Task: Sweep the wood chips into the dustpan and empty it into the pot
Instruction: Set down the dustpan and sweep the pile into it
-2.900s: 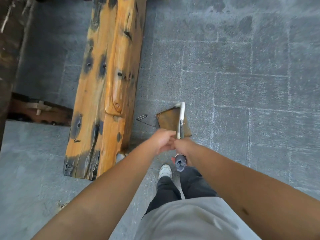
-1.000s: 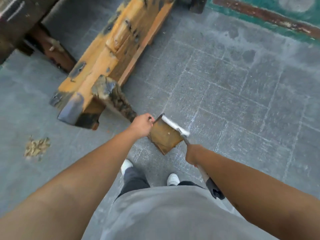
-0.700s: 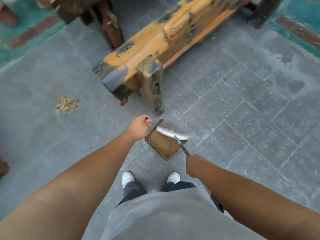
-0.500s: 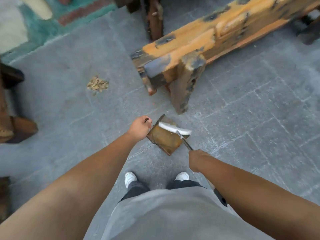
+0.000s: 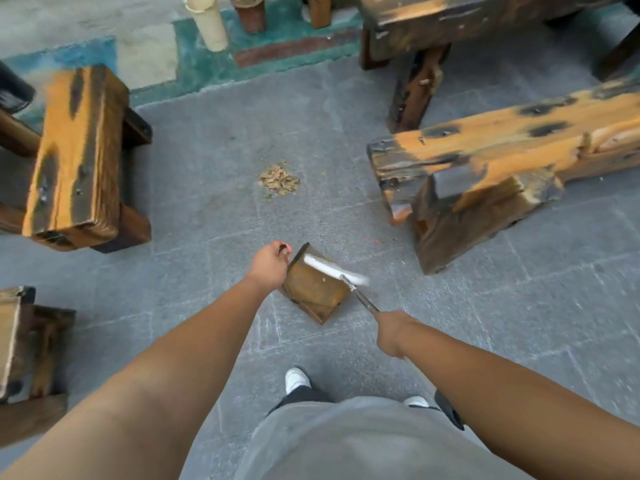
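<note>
A small pile of wood chips lies on the grey stone floor ahead of me. My left hand grips the handle of a rusty brown metal dustpan, held above the floor. My right hand grips the thin handle of a brush, whose white bristles rest across the far edge of the dustpan. The chips are about a pace beyond the dustpan. A brown pot stands at the far top, next to a cream cylinder.
An orange-and-black wooden bench stands to the right, a dark table behind it. A wooden stool stands on the left and another at the lower left. My white shoes are below.
I have turned to the left: the bench slid from the left to the right of the view, and the chip pile moved from the far left to the centre. Both hands keep their holds.
</note>
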Tool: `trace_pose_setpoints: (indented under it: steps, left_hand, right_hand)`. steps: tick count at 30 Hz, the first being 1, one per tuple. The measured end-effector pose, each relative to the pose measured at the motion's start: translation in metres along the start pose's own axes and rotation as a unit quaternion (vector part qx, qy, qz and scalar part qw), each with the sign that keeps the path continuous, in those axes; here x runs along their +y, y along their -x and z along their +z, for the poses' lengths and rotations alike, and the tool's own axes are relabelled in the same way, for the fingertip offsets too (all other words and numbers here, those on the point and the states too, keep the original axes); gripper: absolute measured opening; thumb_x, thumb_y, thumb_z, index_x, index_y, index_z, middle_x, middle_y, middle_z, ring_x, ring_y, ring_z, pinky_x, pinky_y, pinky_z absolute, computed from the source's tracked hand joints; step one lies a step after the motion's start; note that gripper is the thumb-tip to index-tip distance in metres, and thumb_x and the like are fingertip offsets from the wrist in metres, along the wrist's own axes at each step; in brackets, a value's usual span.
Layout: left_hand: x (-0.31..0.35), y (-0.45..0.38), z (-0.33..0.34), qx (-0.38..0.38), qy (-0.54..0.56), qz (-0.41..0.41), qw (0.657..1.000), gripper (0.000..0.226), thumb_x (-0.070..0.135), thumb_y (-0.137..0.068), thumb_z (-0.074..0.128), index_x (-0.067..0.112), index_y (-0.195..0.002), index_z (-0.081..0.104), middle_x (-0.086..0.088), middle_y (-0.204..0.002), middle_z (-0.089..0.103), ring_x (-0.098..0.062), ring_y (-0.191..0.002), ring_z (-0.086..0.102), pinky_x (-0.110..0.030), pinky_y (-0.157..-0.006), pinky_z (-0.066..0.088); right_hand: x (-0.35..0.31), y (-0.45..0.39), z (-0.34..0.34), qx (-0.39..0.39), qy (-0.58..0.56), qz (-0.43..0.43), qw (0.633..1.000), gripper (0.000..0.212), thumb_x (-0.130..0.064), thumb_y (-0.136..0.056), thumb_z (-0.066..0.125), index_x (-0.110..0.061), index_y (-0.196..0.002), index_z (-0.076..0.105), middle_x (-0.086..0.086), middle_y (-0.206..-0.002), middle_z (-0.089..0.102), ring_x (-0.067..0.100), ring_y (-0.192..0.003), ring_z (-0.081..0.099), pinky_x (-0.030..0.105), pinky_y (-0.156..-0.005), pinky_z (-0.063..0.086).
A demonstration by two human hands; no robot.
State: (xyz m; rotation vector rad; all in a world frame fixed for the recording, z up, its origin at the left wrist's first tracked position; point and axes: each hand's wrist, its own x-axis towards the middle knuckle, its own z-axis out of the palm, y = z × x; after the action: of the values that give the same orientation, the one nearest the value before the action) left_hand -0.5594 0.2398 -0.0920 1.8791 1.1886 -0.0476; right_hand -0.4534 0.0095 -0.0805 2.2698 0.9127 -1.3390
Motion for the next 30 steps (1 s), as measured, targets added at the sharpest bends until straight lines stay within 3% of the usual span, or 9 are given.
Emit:
trace_pose_setpoints:
  steps: [4,8,12,15,17,19,23,27,30]
  left_hand:
    - [-0.031,-0.03,-0.061,0.01,0.021,-0.007,1.0,0.025,0.005,-0.099,0.032,0.013,-0.084,0.051,-0.007,-0.084,0.054,-0.024,-0.071,0.048,-0.031,-0.062,0.035]
    - [-0.056,-0.07,-0.122,0.04,0.024,-0.016,0.999,0.031,0.002,-0.098,0.031,0.015,-0.076,0.049,0.001,-0.074,0.05,-0.017,-0.062,0.044,-0.016,-0.045,0.034]
    - [-0.064,-0.114,-0.158,0.063,0.022,-0.032,0.997,0.025,0.001,-0.097,0.033,0.01,-0.083,0.052,-0.001,-0.071,0.05,-0.015,-0.057,0.041,-0.012,-0.042,0.03]
    - [-0.07,-0.163,-0.177,0.061,0.012,-0.045,0.997,0.026,0.006,-0.099,0.034,0.013,-0.082,0.053,-0.001,-0.073,0.054,-0.014,-0.058,0.043,-0.015,-0.042,0.034]
    - [-0.072,-0.198,-0.191,0.053,-0.034,-0.044,0.997,0.022,0.013,-0.1,0.036,0.01,-0.091,0.056,-0.005,-0.083,0.059,-0.017,-0.063,0.049,-0.027,-0.051,0.037]
    - [-0.075,-0.233,-0.201,0.035,-0.099,-0.03,0.994,0.019,0.013,-0.1,0.035,0.011,-0.093,0.053,-0.01,-0.087,0.062,-0.022,-0.065,0.054,-0.03,-0.054,0.041]
    - [-0.075,-0.31,-0.222,0.017,-0.182,-0.042,0.982,0.019,0.016,-0.099,0.035,0.009,-0.098,0.053,-0.017,-0.092,0.065,-0.034,-0.083,0.061,-0.04,-0.072,0.051]
    - [-0.079,-0.392,-0.239,-0.041,-0.215,-0.02,0.976,0.018,0.012,-0.098,0.038,0.007,-0.106,0.054,-0.021,-0.095,0.067,-0.037,-0.085,0.063,-0.045,-0.076,0.053]
    - [-0.084,-0.451,-0.249,-0.063,-0.22,0.001,0.974,0.021,0.01,-0.098,0.038,0.002,-0.109,0.055,-0.024,-0.095,0.067,-0.04,-0.086,0.062,-0.047,-0.075,0.054]
  right_hand:
    - [-0.061,-0.004,-0.038,0.0,-0.044,-0.005,0.999,0.055,0.0,-0.088,0.056,-0.002,-0.141,0.044,0.016,-0.125,0.062,0.029,-0.109,0.063,0.032,-0.077,0.051]
    - [-0.111,-0.027,-0.086,0.034,-0.105,-0.029,0.993,0.04,-0.007,-0.091,0.054,-0.003,-0.131,0.055,0.018,-0.121,0.064,0.032,-0.107,0.065,0.035,-0.084,0.054]
    - [-0.144,-0.065,-0.136,0.031,-0.063,-0.018,0.997,0.057,0.0,-0.086,0.06,-0.004,-0.141,0.044,0.017,-0.127,0.061,0.032,-0.113,0.061,0.035,-0.089,0.053]
    - [-0.167,-0.111,-0.188,0.03,-0.069,-0.03,0.997,0.055,0.004,-0.085,0.055,-0.004,-0.139,0.046,0.018,-0.119,0.066,0.032,-0.105,0.065,0.035,-0.071,0.052]
    - [-0.182,-0.148,-0.223,0.029,-0.081,-0.022,0.996,0.052,0.002,-0.089,0.049,-0.004,-0.14,0.045,0.016,-0.105,0.068,0.027,-0.083,0.068,0.034,-0.06,0.051]
    - [-0.196,-0.186,-0.258,0.029,-0.097,-0.014,0.995,0.05,-0.001,-0.093,0.041,-0.003,-0.143,0.041,0.015,-0.1,0.067,0.02,-0.059,0.061,0.034,-0.062,0.054]
    - [-0.221,-0.258,-0.326,0.024,-0.131,0.009,0.991,0.046,-0.002,-0.096,0.037,-0.001,-0.142,0.042,0.018,-0.101,0.058,0.023,-0.06,0.057,0.034,-0.057,0.051]
    - [-0.248,-0.324,-0.373,0.0,-0.155,0.052,0.987,0.039,0.001,-0.097,0.04,0.006,-0.136,0.042,0.013,-0.074,0.054,0.027,-0.061,0.059,0.037,-0.06,0.051]
    - [-0.261,-0.363,-0.389,0.017,-0.182,0.099,0.978,0.023,-0.003,-0.098,0.044,0.007,-0.118,0.051,0.012,-0.07,0.061,0.021,-0.046,0.059,0.031,-0.054,0.05]
